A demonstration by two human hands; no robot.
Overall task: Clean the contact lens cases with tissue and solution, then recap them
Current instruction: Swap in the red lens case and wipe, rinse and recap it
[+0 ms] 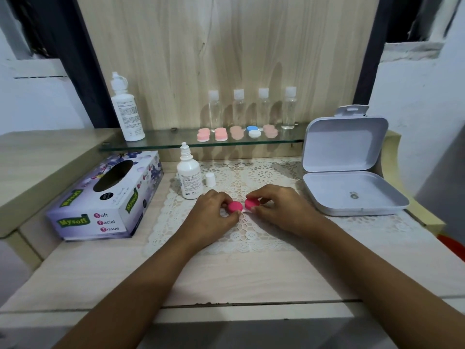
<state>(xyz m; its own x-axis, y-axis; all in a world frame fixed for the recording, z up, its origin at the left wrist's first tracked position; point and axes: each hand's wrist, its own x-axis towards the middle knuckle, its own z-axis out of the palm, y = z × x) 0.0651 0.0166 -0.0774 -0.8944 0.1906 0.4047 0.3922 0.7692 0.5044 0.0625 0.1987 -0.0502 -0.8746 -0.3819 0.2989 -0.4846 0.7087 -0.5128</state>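
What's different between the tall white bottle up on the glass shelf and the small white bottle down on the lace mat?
The tall white plastic bottle is clearly bigger than the small white plastic bottle. The tall one stands on the glass shelf, the small one lower, on the lace mat. The tall one looks capped; the small one's nozzle is bare, its white cap standing beside it. Both are upright and labelled.

1. Contact lens case point(243, 208): two round magenta lids side by side, left lid point(235, 207) facing up, right lid point(252, 204) tilted, at mid-tabletop point(226, 278).
2. Solution bottle point(189, 177): small, white, upright, nozzle bare; its white bottle cap point(210, 179) stands just beside it.
3. Tissue box point(105, 197): purple, floral, lying flat, slot upward.
4. Spare cases point(221, 134): pink and blue-white, on the glass shelf point(163, 144).
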